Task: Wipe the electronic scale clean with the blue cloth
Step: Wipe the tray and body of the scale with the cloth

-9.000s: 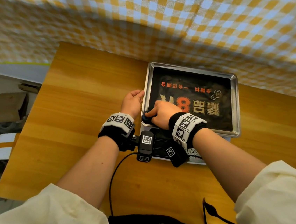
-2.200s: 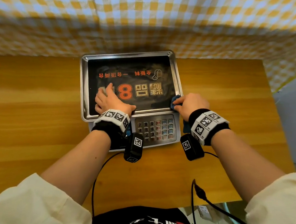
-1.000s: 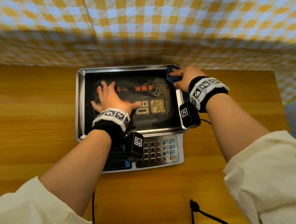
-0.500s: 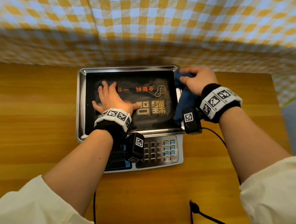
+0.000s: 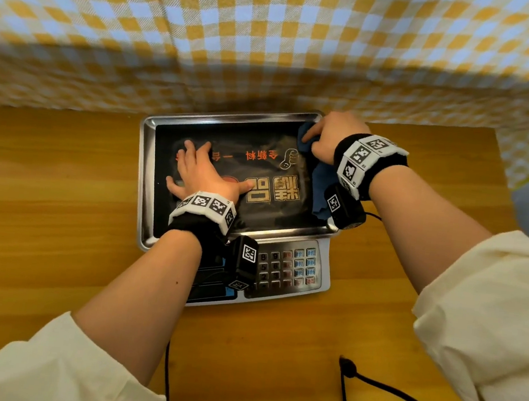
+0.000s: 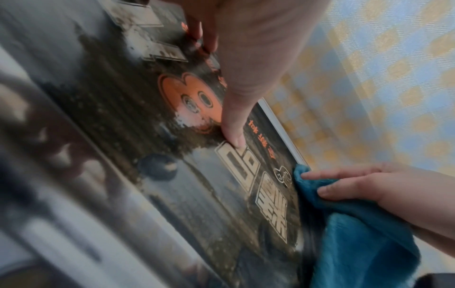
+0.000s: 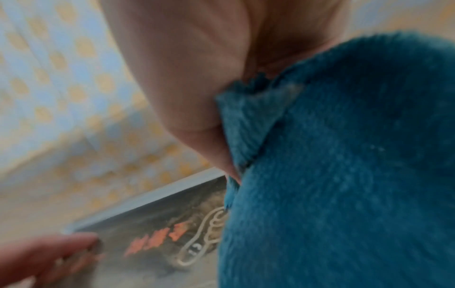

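Observation:
The electronic scale point(image 5: 147, 188) sits on the wooden table, its steel pan lined with a black printed sheet point(image 5: 255, 212) and its keypad point(image 5: 289, 265) at the near edge. My left hand point(image 5: 201, 170) lies flat on the left part of the sheet, fingers spread; the left wrist view shows its thumb point(image 6: 234, 124) pressed down. My right hand point(image 5: 328, 135) grips the blue cloth point(image 5: 318, 186) at the pan's far right corner. The cloth point(image 6: 357, 233) trails back along the right rim under my wrist. It fills the right wrist view point(image 7: 344, 175).
A yellow and blue checked cloth point(image 5: 273, 38) hangs as a backdrop just behind the scale. The wooden table point(image 5: 45, 193) extends to the left and right of the scale. Black cables point(image 5: 368, 384) run over the table's near edge.
My right hand with the cloth has shifted slightly left onto the pan's far right corner. The left hand stays flat on the sheet.

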